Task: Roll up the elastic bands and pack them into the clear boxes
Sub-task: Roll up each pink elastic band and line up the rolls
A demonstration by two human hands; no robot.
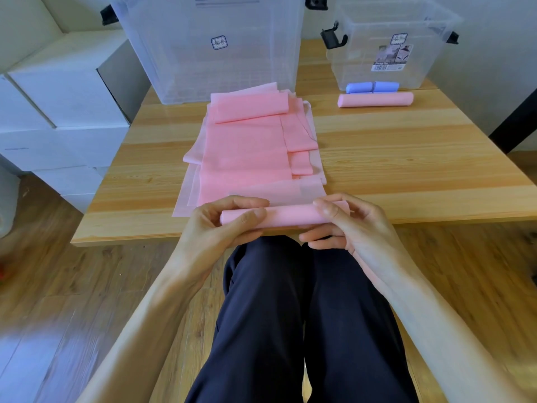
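Observation:
A partly rolled pink elastic band (290,216) lies at the table's near edge. My left hand (223,225) pinches its left end between thumb and fingers, and my right hand (345,225) pinches its right end. Its unrolled tail runs back into a stack of flat pink bands (250,146) in the middle of the table. A finished pink roll (374,99) lies at the back right, with two blue rolls (372,87) just behind it. A large clear box (209,45) stands at the back centre, and a smaller clear box (386,48) at the back right.
The wooden table (406,170) ends just in front of my knees in dark trousers (290,315). White cartons (58,112) are stacked to the left. Black latches (332,39) stick out from the boxes. Wood floor lies below.

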